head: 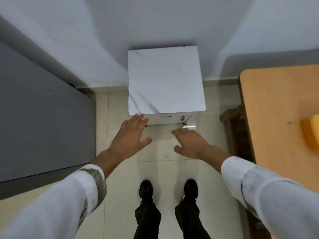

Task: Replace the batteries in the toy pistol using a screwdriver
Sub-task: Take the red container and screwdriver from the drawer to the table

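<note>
At the far left a grey slab (43,118) is filling the edge of the view, its kind too unclear to name. Next to it the left hand (131,133) is hovering wide, fingers straight and spread, holding nothing. Its fingertips are lying over the front left corner of the cabinet (165,80), though I cannot tell whether they are touching it. The cabinet is standing against the wall with its white marbled top bare. A drawer (170,117) with a small handle is showing just under the front edge. The right hand (189,142) is hanging near the drawer and apart from it, fingers loosely out, also holding nothing. Below, two dark shoes (145,188) are standing on the tiled floor (120,169). At the far right a wooden worktop (276,109) is carrying a yellow thing (310,131) cut off by the frame.

The pistol, the screwdriver and the batteries are not showing anywhere in view. So the work proper is, by my judgement, not yet begun, and the step in hand is fetching the things. With both hands facing the cabinet front, the drawer is looking like the likely place for them. The next move is probably calling for a grip on the drawer handle and a straight pull, with the other hand steadying the cabinet.
</note>
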